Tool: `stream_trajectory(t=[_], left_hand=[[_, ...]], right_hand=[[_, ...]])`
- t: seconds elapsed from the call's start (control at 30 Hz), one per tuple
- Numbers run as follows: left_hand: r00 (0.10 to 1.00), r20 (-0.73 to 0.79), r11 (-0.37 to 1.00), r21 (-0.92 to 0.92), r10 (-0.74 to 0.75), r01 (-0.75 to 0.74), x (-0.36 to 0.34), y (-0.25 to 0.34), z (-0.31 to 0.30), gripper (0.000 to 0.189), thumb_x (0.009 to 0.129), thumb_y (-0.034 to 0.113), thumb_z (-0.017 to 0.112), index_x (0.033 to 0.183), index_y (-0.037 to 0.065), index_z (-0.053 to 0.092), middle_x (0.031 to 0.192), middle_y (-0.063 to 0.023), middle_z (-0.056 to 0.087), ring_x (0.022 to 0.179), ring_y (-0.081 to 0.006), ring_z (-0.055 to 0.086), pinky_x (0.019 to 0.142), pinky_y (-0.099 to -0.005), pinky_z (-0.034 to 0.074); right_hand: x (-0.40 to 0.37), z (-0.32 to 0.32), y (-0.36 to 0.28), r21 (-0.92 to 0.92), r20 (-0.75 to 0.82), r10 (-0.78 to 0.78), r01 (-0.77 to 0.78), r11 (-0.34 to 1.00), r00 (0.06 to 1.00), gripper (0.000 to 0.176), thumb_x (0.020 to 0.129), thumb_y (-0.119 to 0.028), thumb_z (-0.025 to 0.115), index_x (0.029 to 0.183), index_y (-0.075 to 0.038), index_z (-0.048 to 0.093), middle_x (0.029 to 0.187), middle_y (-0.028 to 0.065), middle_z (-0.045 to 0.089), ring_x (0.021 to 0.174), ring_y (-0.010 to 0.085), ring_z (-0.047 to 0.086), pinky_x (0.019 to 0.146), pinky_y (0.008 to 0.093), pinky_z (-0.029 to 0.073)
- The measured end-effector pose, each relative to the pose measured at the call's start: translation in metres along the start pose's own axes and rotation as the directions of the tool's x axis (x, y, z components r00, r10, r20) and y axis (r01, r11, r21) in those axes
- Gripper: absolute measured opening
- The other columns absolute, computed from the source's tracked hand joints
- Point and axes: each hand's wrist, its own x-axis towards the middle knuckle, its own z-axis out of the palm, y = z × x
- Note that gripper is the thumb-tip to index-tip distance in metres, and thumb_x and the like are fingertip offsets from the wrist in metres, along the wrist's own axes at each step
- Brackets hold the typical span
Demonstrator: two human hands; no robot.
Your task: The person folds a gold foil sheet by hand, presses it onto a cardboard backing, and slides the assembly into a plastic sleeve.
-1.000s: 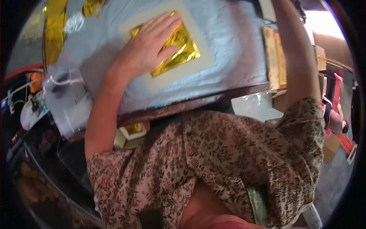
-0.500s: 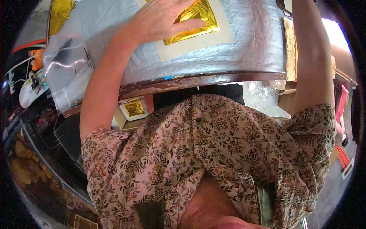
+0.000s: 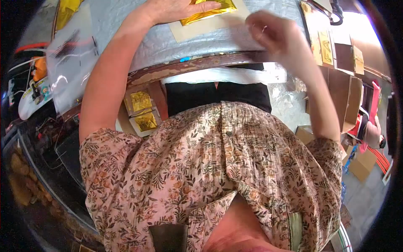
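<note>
Gold foil [image 3: 205, 16]: we are pressing it down.
Left hand [image 3: 172, 9]: grip lying spread flat.
Right hand [image 3: 273, 35]: hovering (grip too blurred to judge).

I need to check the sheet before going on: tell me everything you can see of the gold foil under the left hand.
The gold foil is a shiny, crinkled metallic sheet lying flat on beige backing paper at the view's top edge. The left hand rests on it; only its near edge and one corner show.
</note>
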Motion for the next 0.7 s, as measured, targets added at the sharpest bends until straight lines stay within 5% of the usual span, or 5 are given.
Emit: stream_trajectory(t=[0.1,0.2,0.7], left_hand=[[1.000,0.002,1.000,-0.010,-0.011,0.011,0.002,0.001,0.000,0.084,0.100,0.054,0.058,0.155,-0.007,0.037,0.163,-0.0270,0.034,0.153,-0.0379,0.031,0.127,-0.0430,0.024],[1.000,0.016,1.000,0.021,0.003,-0.004,0.005,0.003,-0.001,0.084,0.100,0.054,0.058,0.155,-0.007,0.038,0.163,-0.0268,0.034,0.154,-0.0377,0.030,0.127,-0.0430,0.024],[1.000,0.009,1.000,0.012,0.012,-0.012,0.003,-0.004,0.002,0.087,0.100,0.057,0.057,0.154,-0.009,0.037,0.163,-0.0283,0.033,0.154,-0.0379,0.029,0.127,-0.0426,0.023]], right_hand=[[-0.009,0.029,-0.006,-0.137,-0.071,-0.112,0.102,0.985,0.991,0.012,0.097,-0.009,0.071,0.105,-0.001,0.074,0.081,0.0078,0.068,0.063,0.0139,0.063,0.055,0.0301,0.044],[-0.013,0.046,-0.009,-0.270,-0.211,-0.163,0.103,0.957,0.964,0.012,0.095,-0.012,0.073,0.102,-0.003,0.074,0.082,0.0147,0.071,0.067,0.0312,0.069,0.061,0.0366,0.053],[-0.005,0.061,-0.009,-0.257,-0.240,-0.150,0.086,0.962,0.959,0.013,0.094,-0.013,0.075,0.102,-0.004,0.076,0.079,0.0156,0.072,0.066,0.0297,0.072,0.060,0.0353,0.054]])
